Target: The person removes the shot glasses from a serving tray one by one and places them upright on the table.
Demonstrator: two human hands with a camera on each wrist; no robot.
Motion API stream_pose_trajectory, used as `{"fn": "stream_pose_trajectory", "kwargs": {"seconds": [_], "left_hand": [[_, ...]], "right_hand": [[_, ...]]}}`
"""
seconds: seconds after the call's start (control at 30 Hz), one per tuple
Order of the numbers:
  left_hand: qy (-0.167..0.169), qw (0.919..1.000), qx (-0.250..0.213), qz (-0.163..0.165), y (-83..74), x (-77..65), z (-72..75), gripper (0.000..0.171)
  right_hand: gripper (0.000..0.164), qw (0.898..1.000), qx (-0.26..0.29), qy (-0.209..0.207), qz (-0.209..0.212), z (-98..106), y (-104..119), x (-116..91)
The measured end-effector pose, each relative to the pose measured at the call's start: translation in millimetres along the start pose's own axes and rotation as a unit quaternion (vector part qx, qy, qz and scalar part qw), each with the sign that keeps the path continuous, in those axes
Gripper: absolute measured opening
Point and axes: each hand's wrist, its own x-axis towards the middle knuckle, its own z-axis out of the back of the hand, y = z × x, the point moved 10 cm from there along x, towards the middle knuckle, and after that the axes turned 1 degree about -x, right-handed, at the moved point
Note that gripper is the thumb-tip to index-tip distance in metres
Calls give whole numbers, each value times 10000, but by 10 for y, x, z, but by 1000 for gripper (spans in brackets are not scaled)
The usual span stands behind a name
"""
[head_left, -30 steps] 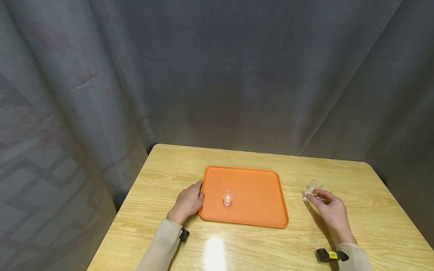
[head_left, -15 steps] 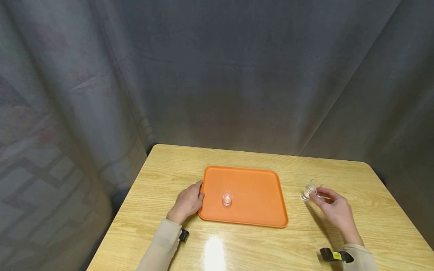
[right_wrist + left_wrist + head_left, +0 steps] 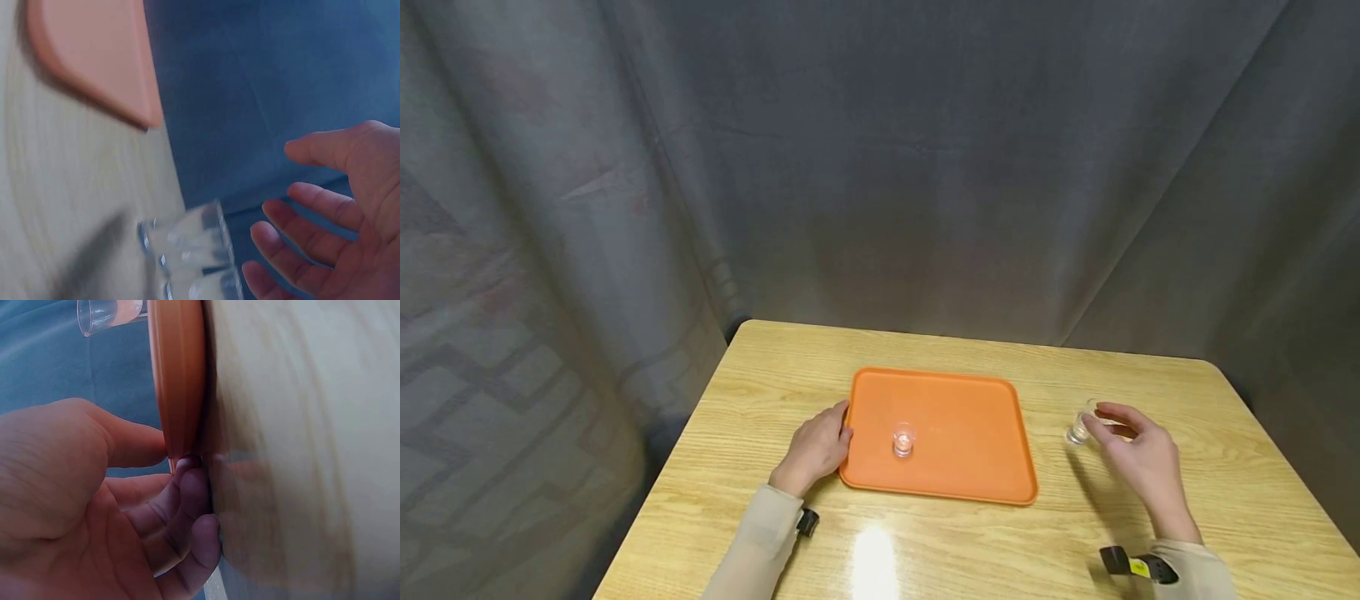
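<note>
My left hand (image 3: 814, 452) holds the left edge of an orange tray (image 3: 970, 442). In the left wrist view, the thumb meets the rim and the curled fingertips lie against the tray's lower side, by the tabletop. A small clear glass (image 3: 903, 440) stands upright on the left half of the tray. To the right of the tray, my right hand (image 3: 1138, 454) hovers beside a clear glass (image 3: 1078, 430) on the table. The right wrist view shows two glasses (image 3: 190, 237) close together, with the right hand's spread, relaxed fingers apart from them. In the head view, the hand partly hides this group.
The wooden table (image 3: 805, 350) has rounded far corners. Dark grey curtains (image 3: 910, 167) hang behind it and along both sides. A bright light reflection lies on the table in front of the tray.
My right hand has moved a little to the right and now covers more of the glasses beside it. The left hand, the tray and the glass on it have stayed in place.
</note>
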Motion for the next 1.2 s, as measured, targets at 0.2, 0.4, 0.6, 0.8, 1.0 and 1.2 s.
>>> {"fn": "stream_pose_trajectory", "kwargs": {"seconds": [0.2,0.4,0.6,0.8,1.0,1.2], "left_hand": [[-4,10000,4,19,5,2,5,50],[17,10000,39,21,4,4,0,50],[23,10000,36,44,5,1,1,50],[26,10000,30,2,-17,3,6,50],[32,10000,27,29,-10,6,0,50],[27,10000,65,60,6,7,-6,52]], "right_hand": [[46,9981,190,112,581,-142,359,-38],[43,9955,288,368,828,-350,612,-56],[41,9906,517,640,1094,-599,802,-62],[39,9871,664,879,1163,-828,909,-88],[40,9850,781,1068,1106,-989,1008,-122],[40,9825,858,1206,1128,-1149,1107,-150]]}}
